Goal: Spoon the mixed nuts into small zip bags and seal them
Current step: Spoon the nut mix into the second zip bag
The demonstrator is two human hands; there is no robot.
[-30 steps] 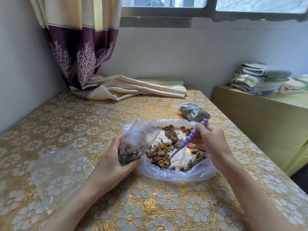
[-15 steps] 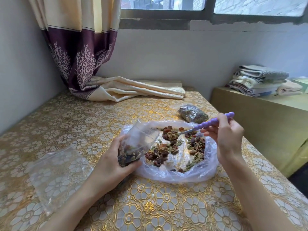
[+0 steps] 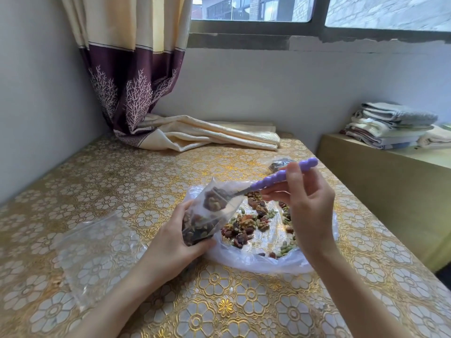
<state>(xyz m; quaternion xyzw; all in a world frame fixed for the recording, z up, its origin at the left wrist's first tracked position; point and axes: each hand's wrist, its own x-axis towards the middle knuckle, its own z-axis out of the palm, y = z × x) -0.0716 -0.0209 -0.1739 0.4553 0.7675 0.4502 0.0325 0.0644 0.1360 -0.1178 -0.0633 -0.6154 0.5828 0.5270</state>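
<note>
spoon [image 3: 280, 176]: matt purple plastic handle, beaded; metal neck | zip bag [image 3: 211, 213]: clear glossy plastic film | big bag [image 3: 263, 262]: thin glossy plastic, crinkled | tablecloth [image 3: 146, 172]: glossy, embossed gold floral | curtain [image 3: 136, 76]: matt cloth | towels [image 3: 390, 125]: soft cloth

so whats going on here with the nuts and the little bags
A person is portioning mixed nuts from a big open plastic bag on the table. The left hand holds a small zip bag, partly filled and open. The right hand grips a purple-handled spoon, its loaded bowl inside the bag's mouth. Empty zip bags lie to the left, and one filled bag sits behind the spoon.
</note>
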